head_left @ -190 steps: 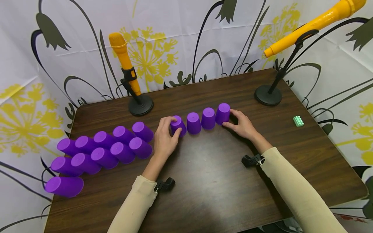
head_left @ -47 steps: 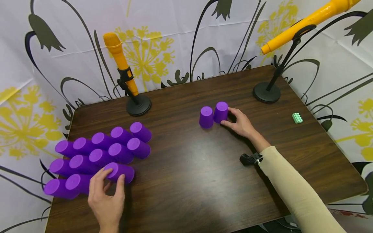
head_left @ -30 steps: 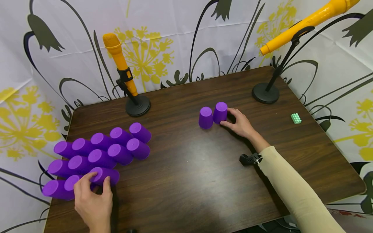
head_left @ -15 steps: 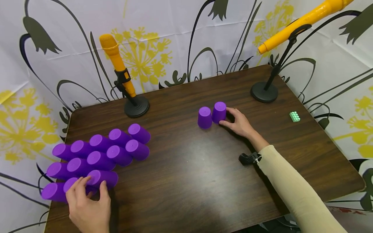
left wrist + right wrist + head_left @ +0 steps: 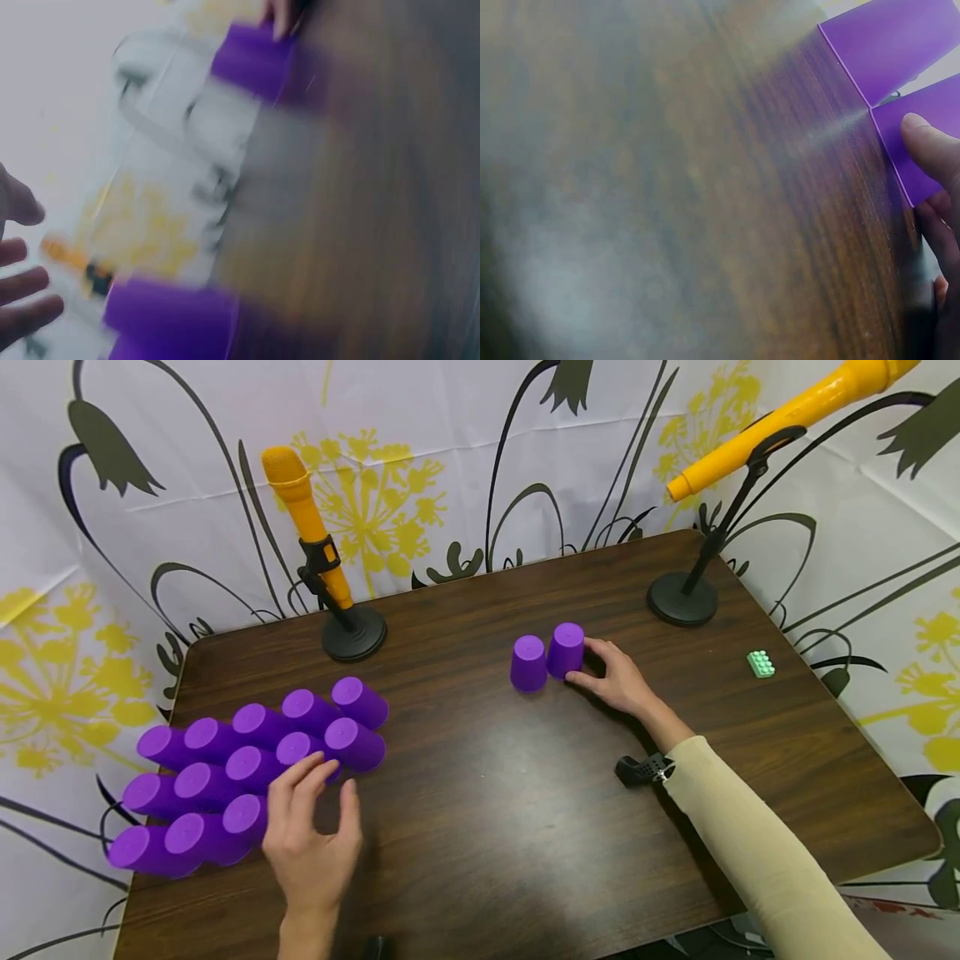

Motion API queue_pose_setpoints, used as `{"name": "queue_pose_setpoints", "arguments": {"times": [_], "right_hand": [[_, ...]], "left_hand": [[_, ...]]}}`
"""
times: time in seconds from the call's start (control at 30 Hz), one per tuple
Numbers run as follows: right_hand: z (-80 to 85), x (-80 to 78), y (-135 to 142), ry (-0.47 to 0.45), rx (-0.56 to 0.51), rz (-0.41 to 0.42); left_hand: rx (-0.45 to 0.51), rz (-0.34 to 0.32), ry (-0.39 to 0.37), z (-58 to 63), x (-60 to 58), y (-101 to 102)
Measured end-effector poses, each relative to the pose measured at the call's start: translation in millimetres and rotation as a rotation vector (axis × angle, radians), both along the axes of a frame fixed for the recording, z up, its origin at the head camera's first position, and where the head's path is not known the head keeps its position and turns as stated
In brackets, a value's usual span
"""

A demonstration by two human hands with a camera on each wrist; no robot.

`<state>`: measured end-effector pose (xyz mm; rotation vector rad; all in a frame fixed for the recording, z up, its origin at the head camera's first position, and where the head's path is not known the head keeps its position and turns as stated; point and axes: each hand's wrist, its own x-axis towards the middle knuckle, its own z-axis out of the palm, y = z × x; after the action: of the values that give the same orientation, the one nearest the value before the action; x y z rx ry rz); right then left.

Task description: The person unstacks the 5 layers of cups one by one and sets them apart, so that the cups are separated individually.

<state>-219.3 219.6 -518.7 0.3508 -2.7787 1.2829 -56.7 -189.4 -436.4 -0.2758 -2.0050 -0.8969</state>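
Note:
In the head view my right hand (image 5: pixel 618 681) holds an upside-down purple cup (image 5: pixel 566 652) between thumb and fingers. In the right wrist view the thumb (image 5: pixel 928 146) lies on that cup's side. A second purple cup (image 5: pixel 528 664) stands against it on the left. My left hand (image 5: pixel 311 847) hovers with fingers spread and nothing in them, partly covering a middle-row cup (image 5: pixel 298 746). Three cups form the front row at the left, the rightmost cup (image 5: pixel 243 814) nearest that hand. The left wrist view is blurred.
Behind the front row stand two more rows of upside-down cups (image 5: pixel 258 725) on the brown table (image 5: pixel 480 827). A yellow microphone (image 5: pixel 300 502) on a stand is at the back left, another microphone (image 5: pixel 780 427) at the back right. A green toy brick (image 5: pixel 761 664) lies at the right.
Over these seconds two cups left the row beside my right hand, and the front row at left grew to three. My left hand just let go of the last and moved right. The right hand stays.

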Motion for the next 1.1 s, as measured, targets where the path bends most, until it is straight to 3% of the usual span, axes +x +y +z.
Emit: {"name": "queue_pose_setpoints", "arguments": {"times": [0.17, 0.27, 0.37, 0.53, 0.77, 0.93, 1.1], "right_hand": [[-0.1, 0.1, 0.4, 0.002, -0.003, 0.0], [-0.4, 0.4, 1.1, 0.004, -0.001, -0.004], [-0.9, 0.7, 1.2, -0.001, 0.005, -0.002], [-0.6, 0.4, 0.6, 0.004, 0.004, 0.004], [0.0, 0.8, 2.1, 0.008, 0.006, -0.005], [-0.3, 0.7, 1.8, 0.012, 0.003, -0.014], [-1.7, -0.3, 1.3, 0.017, 0.011, -0.008]], "left_hand": [[-0.172, -0.245, -0.283, -14.7, -17.3, 32.0], [-0.259, -0.332, -0.448, -21.0, -30.9, 54.2], [-0.314, -0.39, -0.552, -25.9, -46.4, 75.0], [-0.301, -0.439, -0.576, -31.8, -75.5, 103.7], [-0.271, -0.456, -0.603, -38.9, -111.6, 135.7], [-0.312, -0.455, -0.589, -43.5, -129.4, 152.7], [-0.302, -0.428, -0.576, -48.1, -138.9, 160.5]]}}
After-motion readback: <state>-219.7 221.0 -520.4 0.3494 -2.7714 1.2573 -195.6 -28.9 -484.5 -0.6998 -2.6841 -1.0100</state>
